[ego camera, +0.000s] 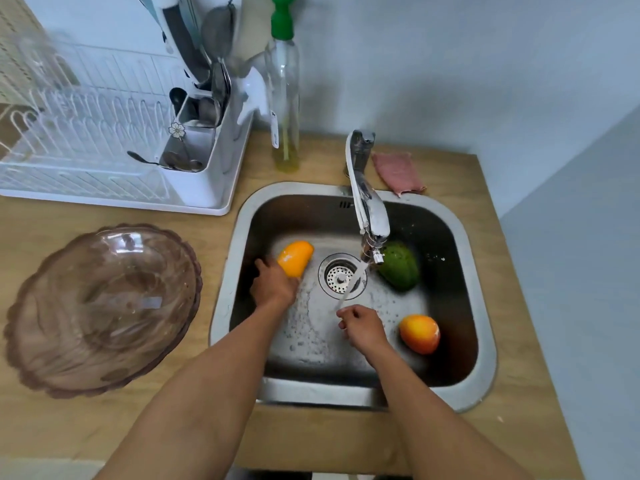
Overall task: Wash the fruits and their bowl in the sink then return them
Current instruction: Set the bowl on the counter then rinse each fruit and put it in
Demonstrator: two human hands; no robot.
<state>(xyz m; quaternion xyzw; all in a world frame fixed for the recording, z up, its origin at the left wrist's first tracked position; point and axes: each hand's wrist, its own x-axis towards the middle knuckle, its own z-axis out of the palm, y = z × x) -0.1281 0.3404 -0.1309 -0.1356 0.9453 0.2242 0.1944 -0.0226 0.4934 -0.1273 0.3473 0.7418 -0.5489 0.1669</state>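
Observation:
In the steel sink (pixel 483 341) my left hand (pixel 273 284) grips a yellow-orange fruit (pixel 296 256) at the left of the drain (pixel 341 277). My right hand (pixel 363 327) is loosely curled under the running water from the tap (pixel 369 216) and holds nothing. A green fruit (pixel 400 268) lies at the right of the drain. An orange-red fruit (pixel 419 333) lies at the sink's front right, just right of my right hand. The brown see-through bowl (pixel 100 310) stands empty on the wooden counter left of the sink.
A white dish rack (pixel 104 161) with cutlery stands at the back left. A soap bottle (pixel 285 98) with a green top stands behind the sink. A pink cloth (pixel 398 173) lies beside the tap's base. A wall closes the right side.

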